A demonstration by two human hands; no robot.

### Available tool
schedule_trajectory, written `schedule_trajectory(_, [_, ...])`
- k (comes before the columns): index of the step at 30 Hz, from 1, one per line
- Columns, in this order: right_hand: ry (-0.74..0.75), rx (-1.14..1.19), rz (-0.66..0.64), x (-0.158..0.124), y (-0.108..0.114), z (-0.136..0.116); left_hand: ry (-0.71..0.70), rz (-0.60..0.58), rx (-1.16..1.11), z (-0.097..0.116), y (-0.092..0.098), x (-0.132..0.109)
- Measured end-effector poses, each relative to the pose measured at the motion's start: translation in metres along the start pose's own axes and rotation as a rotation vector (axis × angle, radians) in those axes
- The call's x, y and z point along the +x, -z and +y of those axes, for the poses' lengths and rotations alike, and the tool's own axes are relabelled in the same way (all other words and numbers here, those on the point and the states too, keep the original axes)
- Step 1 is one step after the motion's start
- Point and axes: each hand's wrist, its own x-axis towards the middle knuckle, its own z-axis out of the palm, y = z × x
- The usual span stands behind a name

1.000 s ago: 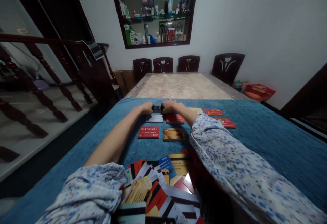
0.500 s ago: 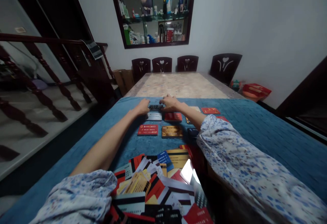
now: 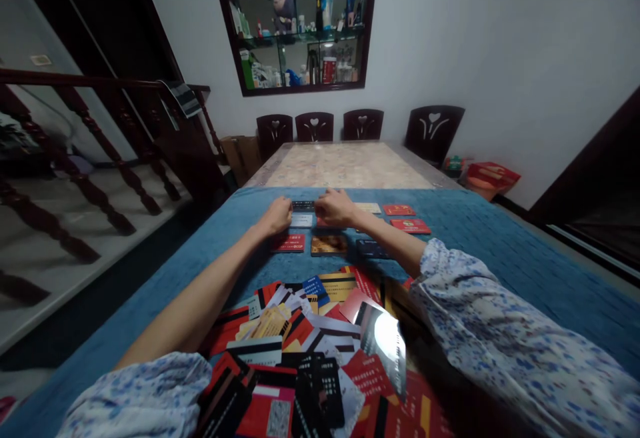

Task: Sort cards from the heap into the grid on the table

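Note:
A black card [image 3: 303, 206] lies at the far end of the laid-out cards on the blue cloth. My left hand [image 3: 280, 215] is at its left edge, fingers curled. My right hand [image 3: 335, 208] is at its right edge, fingers bent and closed, partly covering a red card [image 3: 324, 223]. Nearer are a silver card [image 3: 301, 221], a red card [image 3: 289, 243], a gold card [image 3: 329, 245] and a dark blue card [image 3: 371, 249]. To the right lie a pale card [image 3: 367, 208] and red cards [image 3: 410, 226]. A loose heap of mixed cards [image 3: 295, 331] lies closest to me.
The blue cloth [image 3: 500, 271] covers the near part of a long table [image 3: 350, 165]. Dark chairs [image 3: 363, 125] stand at its far end. A wooden railing [image 3: 90, 178] runs at the left; a red bag [image 3: 493, 175] is at the right.
My fingers have drawn in closer at both ends of the black card. My right forearm has shifted right, uncovering more red and dark blue cards. The view has moved slightly, showing more of the heap.

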Motion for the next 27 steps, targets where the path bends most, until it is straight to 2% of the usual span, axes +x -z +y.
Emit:
schedule_trajectory(11, [0.054,0.052,0.033,-0.048,0.008,-0.019,-0.037,0.019,-0.047,0.028,0.011,-0.044])
schedule_trajectory(27, [0.148,0.112,0.070,-0.102,-0.001,-0.046,-0.102,-0.024,-0.115,0.052,0.022,-0.112])
